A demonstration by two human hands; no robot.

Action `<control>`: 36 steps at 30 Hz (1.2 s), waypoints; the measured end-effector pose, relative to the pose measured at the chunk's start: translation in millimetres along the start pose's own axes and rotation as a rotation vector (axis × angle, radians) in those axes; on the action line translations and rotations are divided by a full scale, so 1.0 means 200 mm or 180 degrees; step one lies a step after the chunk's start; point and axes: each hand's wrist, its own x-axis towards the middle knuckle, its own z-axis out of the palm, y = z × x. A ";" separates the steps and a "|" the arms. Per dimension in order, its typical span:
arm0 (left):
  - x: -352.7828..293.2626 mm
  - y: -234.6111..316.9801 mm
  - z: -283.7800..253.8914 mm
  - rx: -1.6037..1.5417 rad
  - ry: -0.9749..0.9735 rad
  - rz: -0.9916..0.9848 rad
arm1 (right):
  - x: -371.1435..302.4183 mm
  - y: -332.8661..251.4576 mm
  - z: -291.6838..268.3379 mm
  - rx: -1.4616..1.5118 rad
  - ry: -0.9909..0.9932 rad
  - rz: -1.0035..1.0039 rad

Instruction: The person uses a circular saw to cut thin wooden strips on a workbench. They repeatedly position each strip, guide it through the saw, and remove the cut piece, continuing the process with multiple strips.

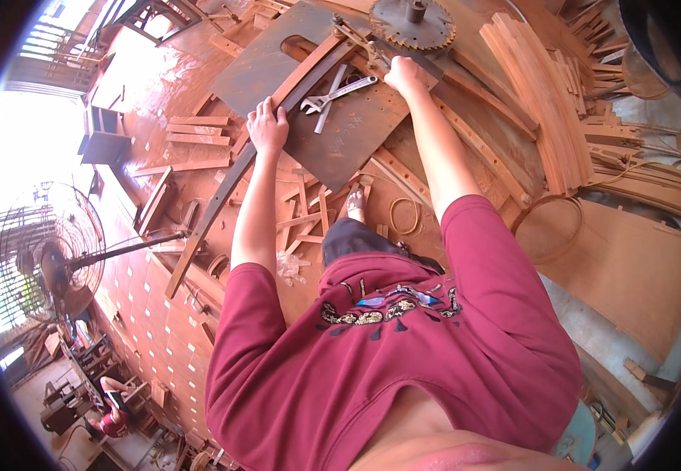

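Observation:
A long wooden bar with a dark lower edge (303, 78) lies slantwise across a grey metal saw table (348, 149). My left hand (268, 125) is closed over this bar near the table's left edge. At the bar's far end is a bolted metal fitting (368, 49). Closed fingers of my right hand (407, 76) grip the near end of that fitting; the hand partly hides it. Between my hands, an adjustable wrench (343, 93) lies across a thin metal strip (326, 114) on the table.
A toothed circular saw blade (391, 30) lies beyond my right hand. Long boards (540, 110) are stacked at the right. Wood offcuts (199, 129) litter the dusty floor. A pedestal fan (58, 267) stands at the left. Another person (115, 420) sits at the lower left.

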 end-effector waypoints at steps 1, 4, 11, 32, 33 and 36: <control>0.01 0.01 -0.02 -0.0132 -0.0040 -0.0079 | -0.02 -0.01 -0.03 -0.0047 0.0031 0.0058; 0.02 0.03 -0.12 -0.0415 -0.0133 -0.0150 | -0.05 -0.03 -0.12 -0.0174 0.0019 0.0163; 0.11 -0.02 -0.35 -0.0476 -0.0481 0.0430 | -0.04 -0.04 -0.23 -0.0418 -0.0076 0.0083; 0.30 -0.16 -0.54 -0.0594 -0.1207 0.0904 | -0.09 -0.25 -0.66 0.0790 -0.1849 0.1229; 0.28 -0.24 -0.52 -0.0572 -0.1138 0.0884 | -0.10 -0.34 -0.66 0.0500 -0.1603 0.1324; 0.25 -0.36 -0.48 -0.0450 -0.1107 0.0916 | 0.08 -0.22 -0.57 -0.0103 -0.2179 0.1343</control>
